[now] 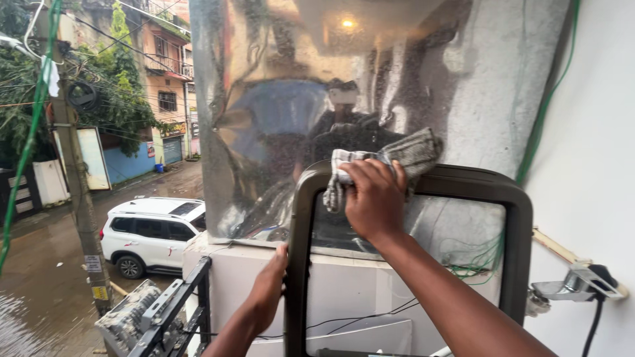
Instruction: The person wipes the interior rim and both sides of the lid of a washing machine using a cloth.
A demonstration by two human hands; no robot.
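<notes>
The mirror [423,231], a rectangular pane in a dark rounded frame, occupies the lower centre of the head view. Its long axis appears to run vertically, from 12 o'clock to 6 o'clock; the lower edge is out of view. The glass faces the person and reflects a pale wall and green wires.

The cloth [390,162], grey and white, lies bunched against the top edge of the frame at 12 o'clock. The right hand [374,198] is closed around it, fingers curled, pressing it onto the glass. The left hand [268,291] grips the left frame edge at 9 o'clock, fingers wrapped behind it.

To do the wiping well, in my judgement:
1. Keep the left hand firm so the frame does not tilt.
2. Spread the cloth flat to avoid streaks.
3. Work in overlapping strokes along the long axis.

Behind the mirror, at 12 o'clock, stands a shiny metal sheet [278,79]. At 9 o'clock, well apart and below, a white car [152,231] is parked on a wet street [40,264].
</notes>
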